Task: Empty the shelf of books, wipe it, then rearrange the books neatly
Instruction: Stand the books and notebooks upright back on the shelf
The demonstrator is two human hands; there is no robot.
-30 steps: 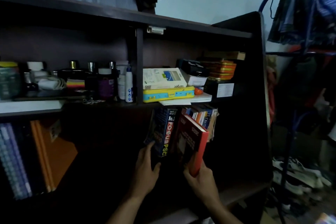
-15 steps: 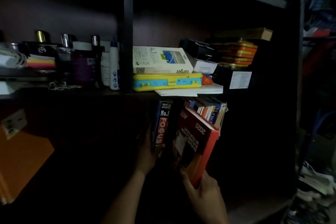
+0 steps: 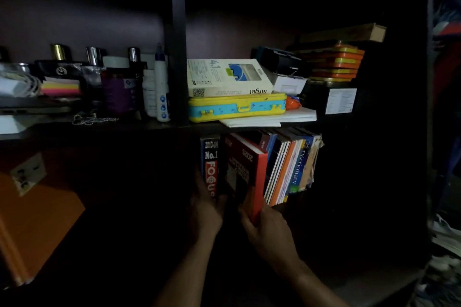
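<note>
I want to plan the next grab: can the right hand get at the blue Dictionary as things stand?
Probably not right away: the right hand grips the red book. The Dictionary stands just right of it with its spine exposed, so once freed, the hand looks able to take it.

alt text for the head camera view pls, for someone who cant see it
In a dim bookshelf, the left hand grips a dark book marked "Focus" while the right hand holds a tilted red book, beside upright books. A yellow case lies on the shelf above.
</note>
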